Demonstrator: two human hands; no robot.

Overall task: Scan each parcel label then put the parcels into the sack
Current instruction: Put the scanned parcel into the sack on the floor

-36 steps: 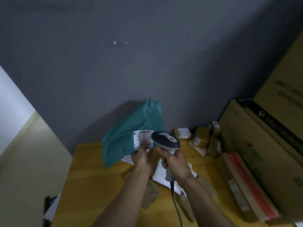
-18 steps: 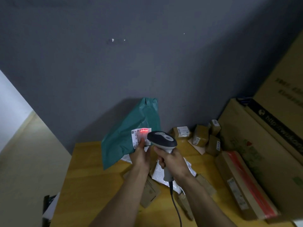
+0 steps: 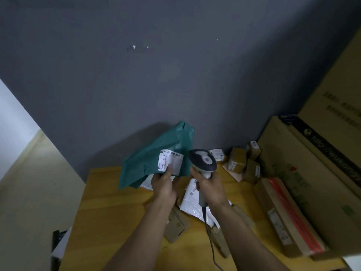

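My left hand [image 3: 164, 185] holds up a green plastic mailer parcel [image 3: 148, 163] above the wooden table [image 3: 109, 212], thumb pressed on its white barcode label [image 3: 171, 160]. Just right of the label, my right hand [image 3: 210, 187] grips a grey corded barcode scanner [image 3: 203, 160], its head turned toward the label. No red light shows on the label. Under my hands lie a white mailer [image 3: 193, 202] and flat brown parcels [image 3: 176, 224]. No sack is in view.
Several small brown boxes [image 3: 237, 160] sit at the table's back right by the grey wall. A long carton with red tape [image 3: 283, 218] and big cardboard boxes [image 3: 312, 163] crowd the right side. The table's left edge drops to a pale floor.
The red scan line seen on the label half a second ago is gone. The green parcel and scanner have stayed close together, shifting only slightly.
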